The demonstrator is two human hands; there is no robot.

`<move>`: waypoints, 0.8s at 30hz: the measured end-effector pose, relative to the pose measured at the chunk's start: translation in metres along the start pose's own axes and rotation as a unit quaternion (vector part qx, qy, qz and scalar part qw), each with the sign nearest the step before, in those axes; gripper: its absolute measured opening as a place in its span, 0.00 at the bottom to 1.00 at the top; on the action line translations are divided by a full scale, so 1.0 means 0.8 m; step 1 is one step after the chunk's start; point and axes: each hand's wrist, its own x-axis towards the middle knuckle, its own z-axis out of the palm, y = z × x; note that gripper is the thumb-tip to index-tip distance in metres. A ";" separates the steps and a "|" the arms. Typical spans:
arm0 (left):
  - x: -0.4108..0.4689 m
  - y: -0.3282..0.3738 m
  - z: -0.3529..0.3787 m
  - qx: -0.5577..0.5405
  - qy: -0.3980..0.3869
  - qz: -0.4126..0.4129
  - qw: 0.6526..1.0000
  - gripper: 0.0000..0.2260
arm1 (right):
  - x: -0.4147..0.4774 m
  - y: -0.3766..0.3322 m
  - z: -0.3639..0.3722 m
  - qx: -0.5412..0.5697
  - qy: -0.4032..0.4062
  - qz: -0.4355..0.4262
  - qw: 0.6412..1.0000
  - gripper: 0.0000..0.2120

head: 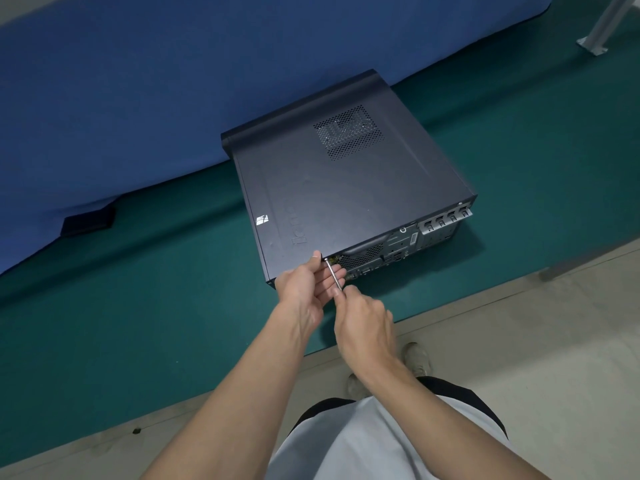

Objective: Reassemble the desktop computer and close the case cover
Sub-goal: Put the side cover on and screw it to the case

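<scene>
A dark desktop computer case (339,188) lies flat on the green table (138,271), its cover on top and its rear panel (391,251) facing me. My right hand (363,323) grips the handle of a screwdriver (334,275), whose metal shaft points up at the rear panel's upper left corner. The handle is hidden inside the fist. My left hand (304,282) sits at the case's near left corner, thumb against the cover edge, fingers under the screwdriver shaft.
A blue cloth (173,81) covers the back of the table, with a small dark flat object (88,221) at its hem. The table's front edge runs just below my hands. A metal post (602,26) stands at top right.
</scene>
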 end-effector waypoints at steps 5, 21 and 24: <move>0.007 0.008 -0.010 0.003 0.004 -0.031 1.000 0.11 | 0.016 -0.005 0.006 0.061 -0.014 0.047 0.997 0.15; 0.002 0.008 -0.011 -0.010 -0.006 -0.047 0.999 0.10 | 0.037 0.017 -0.013 0.690 -0.323 0.316 0.566 0.18; 0.001 0.008 -0.009 0.061 0.023 -0.023 0.998 0.12 | 0.045 0.027 -0.028 0.681 -0.375 0.320 0.542 0.17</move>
